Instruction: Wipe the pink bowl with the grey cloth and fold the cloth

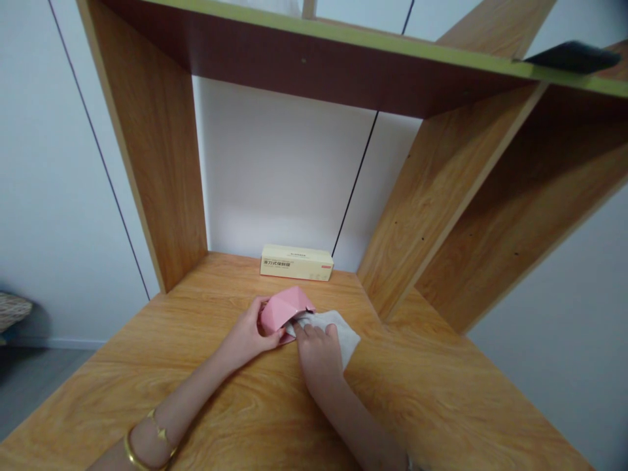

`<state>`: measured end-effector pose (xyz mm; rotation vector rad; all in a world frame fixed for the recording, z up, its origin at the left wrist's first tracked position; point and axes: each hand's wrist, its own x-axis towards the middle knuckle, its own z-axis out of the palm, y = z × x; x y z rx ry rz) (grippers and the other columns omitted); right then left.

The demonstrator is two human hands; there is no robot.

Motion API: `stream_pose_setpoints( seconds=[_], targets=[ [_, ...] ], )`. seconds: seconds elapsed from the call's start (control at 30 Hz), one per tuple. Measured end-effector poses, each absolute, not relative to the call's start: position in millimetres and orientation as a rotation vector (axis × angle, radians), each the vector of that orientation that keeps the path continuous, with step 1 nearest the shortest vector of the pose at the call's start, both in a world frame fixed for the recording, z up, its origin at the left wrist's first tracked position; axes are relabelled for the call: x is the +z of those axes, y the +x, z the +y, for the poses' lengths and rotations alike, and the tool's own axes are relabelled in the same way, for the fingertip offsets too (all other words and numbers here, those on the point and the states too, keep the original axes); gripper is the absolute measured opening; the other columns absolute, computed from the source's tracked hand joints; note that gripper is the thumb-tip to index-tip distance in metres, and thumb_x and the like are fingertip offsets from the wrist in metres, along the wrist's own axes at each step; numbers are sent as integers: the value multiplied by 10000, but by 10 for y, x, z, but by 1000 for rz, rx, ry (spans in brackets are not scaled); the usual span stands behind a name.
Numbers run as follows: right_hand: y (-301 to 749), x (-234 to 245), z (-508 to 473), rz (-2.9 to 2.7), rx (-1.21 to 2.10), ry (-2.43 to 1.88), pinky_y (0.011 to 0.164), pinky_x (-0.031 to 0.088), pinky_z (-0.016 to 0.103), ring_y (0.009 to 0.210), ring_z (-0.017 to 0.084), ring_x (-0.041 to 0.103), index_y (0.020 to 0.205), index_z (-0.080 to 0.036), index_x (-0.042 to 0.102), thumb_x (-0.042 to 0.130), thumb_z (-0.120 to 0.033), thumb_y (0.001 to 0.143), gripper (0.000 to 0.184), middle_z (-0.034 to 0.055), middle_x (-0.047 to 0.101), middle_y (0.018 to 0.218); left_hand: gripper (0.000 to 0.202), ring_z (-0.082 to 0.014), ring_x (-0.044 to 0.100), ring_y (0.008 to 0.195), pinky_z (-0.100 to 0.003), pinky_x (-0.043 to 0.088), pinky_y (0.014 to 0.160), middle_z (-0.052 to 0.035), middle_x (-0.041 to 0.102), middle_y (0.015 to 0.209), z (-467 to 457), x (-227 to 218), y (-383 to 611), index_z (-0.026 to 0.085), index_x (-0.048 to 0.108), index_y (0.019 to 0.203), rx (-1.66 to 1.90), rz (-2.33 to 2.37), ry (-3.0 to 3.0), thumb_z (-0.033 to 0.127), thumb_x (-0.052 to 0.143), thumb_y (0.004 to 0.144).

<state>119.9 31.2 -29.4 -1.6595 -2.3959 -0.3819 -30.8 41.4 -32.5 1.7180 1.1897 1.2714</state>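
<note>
Pink faceted container [287, 305], mouth toward the right, whitish cloth [348, 338] rumpled, partly tucked inside

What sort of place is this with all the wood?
Probably a study corner in a home or an office. There's a wooden desk, a shelf above it, and a white wall behind.
</note>
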Motion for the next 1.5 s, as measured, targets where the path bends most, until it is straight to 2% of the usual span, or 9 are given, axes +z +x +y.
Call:
stream_pose_setpoints(
  seconds=[0.2,0.37,0.47,0.6,0.8,0.93,1.13,1.33,1.5],
  targets=[
    [1170,-322,276,-2357,-19,-1473,642,211,313,677,147,541,722,-189,565,392,-93,812,217,6,650,762,494,-197,556,939,-330,467,776,-95,540,1057,423,-396,-223,188,365,1010,1251,983,1537,304,676,645],
    [1215,-320,266,-2236,194,-1328,647,210,282,717,127,527,749,-186,538,367,-109,822,201,-18,634,773,480,-195,547,953,-342,444,810,-87,550,1044,438,-392,-230,196,347,939,1189,900,1476,344,684,631],
    [1234,-305,274,-2298,177,-1364,650,208,290,729,137,537,776,-201,562,382,-111,811,204,-14,645,801,502,-216,526,977,-369,407,856,-69,567,1010,424,-346,-303,193,376,921,1071,1053,1661,359,707,583],
    [1226,-265,288,-2409,-32,-1568,656,211,319,681,158,555,850,-232,596,404,-135,813,218,8,657,767,534,-236,555,899,-380,430,798,-64,580,958,396,-298,-354,179,403,953,909,1328,1780,436,680,576],
    [1220,-212,311,-2388,-300,-1815,700,247,357,673,189,580,901,-176,595,349,-113,843,260,73,657,760,756,-240,527,1008,-361,405,869,-105,535,1118,393,-284,-338,166,321,1159,973,1234,1817,368,718,549],
    [1211,-224,314,-2440,-303,-1826,692,261,349,651,181,568,838,-164,601,372,-96,827,239,69,655,766,845,-252,488,1072,-373,389,897,-120,490,1195,371,-262,-341,181,290,1216,991,1191,1880,418,729,534],
    [1190,-271,328,-2532,-239,-1775,722,264,343,706,173,560,792,-177,612,389,-124,834,233,53,654,798,821,-280,421,1154,-397,347,937,-128,420,1292,287,-191,-236,197,287,1269,1091,1345,2033,473,671,598],
    [1194,-226,303,-2517,-110,-1780,731,248,342,755,184,568,802,-161,619,362,-111,838,264,70,658,845,683,-291,545,998,-388,427,812,-105,570,1119,263,-119,-211,210,334,1245,992,1477,2031,455,604,668],
    [1213,-213,263,-2415,35,-1694,695,235,321,740,164,567,890,-187,595,366,-123,821,247,46,667,852,667,-250,537,1001,-359,428,837,-101,556,1119,316,-155,-305,183,374,1187,1068,1296,1945,419,655,631]
  ],
)
